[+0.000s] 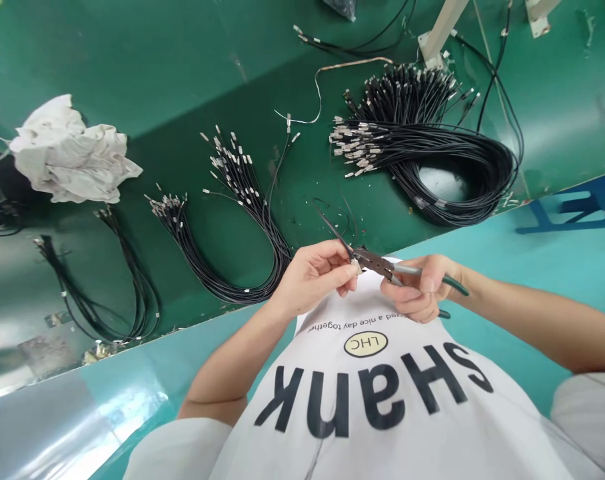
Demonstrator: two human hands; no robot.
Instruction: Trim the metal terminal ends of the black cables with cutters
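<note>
My left hand (320, 273) pinches a thin black cable (335, 228) close to its end, where a small pale piece (356, 267) shows at the fingertips. In my right hand (420, 287) is a pair of pliers (377, 262) with grey and dark green handles, fingers wrapped around them. The jaws of the pliers meet the cable end beside my left thumb; whether they are closed on it is too small to tell. Both hands are in front of my white shirt, at the bench's near edge.
On the green bench (182, 73) lie a large coiled bundle of black cables (457, 180), a curved bundle (262, 260) and a smaller bundle (140, 293). A crumpled white cloth (75, 157) is at left. Metal legs (440, 33) stand at the back; a blue frame (572, 207) is at right.
</note>
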